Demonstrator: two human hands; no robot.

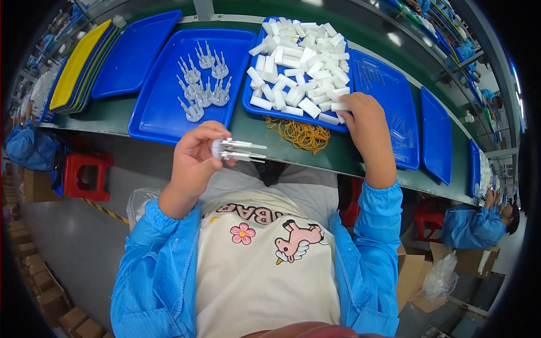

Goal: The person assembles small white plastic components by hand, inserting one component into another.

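My left hand (198, 158) is closed round the base of a small white plastic part with several thin prongs (242, 151), held sideways over the table's near edge. My right hand (365, 115) reaches to the near right corner of a blue tray (248, 93) heaped with white foam-like blocks (304, 67). Its fingertips touch a block there; whether they grip it I cannot make out. Left of that heap, another blue tray (155, 104) carries several similar pronged parts (205, 87) standing with prongs up.
A tangle of yellow rubber bands (298, 135) lies before the block tray. To the right, a blue tray (414, 152) holds clear thin pieces (401, 132). Stacked yellow and blue trays (76, 73) stand far left. Red stools (87, 174) and co-workers in blue (473, 225) are nearby.
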